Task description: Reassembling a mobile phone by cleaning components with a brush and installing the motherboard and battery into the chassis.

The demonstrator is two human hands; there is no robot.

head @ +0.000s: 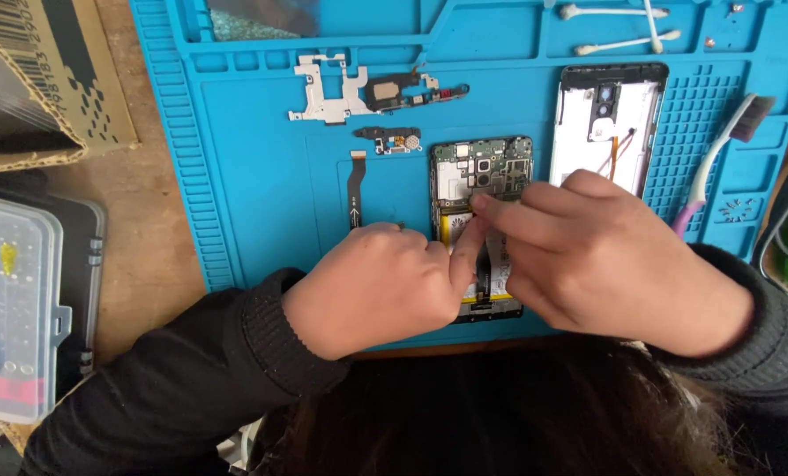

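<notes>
Both hands meet over the opened phone (480,176), which lies back-off at the middle of the blue work mat (261,176), circuit board uppermost and battery below it. Left hand (380,286): loosely curled, forefinger stretched up along the phone's left side, steadying it rather than gripping; whether anything lies under the palm cannot be told. Right hand (605,256): fingers drawn together, fingertips (482,204) pinched at the seam between board and battery; what they pinch is too small to tell.

Step in hand, by judgement: working a small connector or cable at that seam. Next move calls for a light, exact lift or press while the left hand keeps the phone still.

Pose: wrists low; dark sleeves enter from the bottom edge.

Nearby: flex cable (355,189) left of the phone; removed back frame (607,123) to its right; metal brackets (328,88) above; toothbrush (720,154) far right.
</notes>
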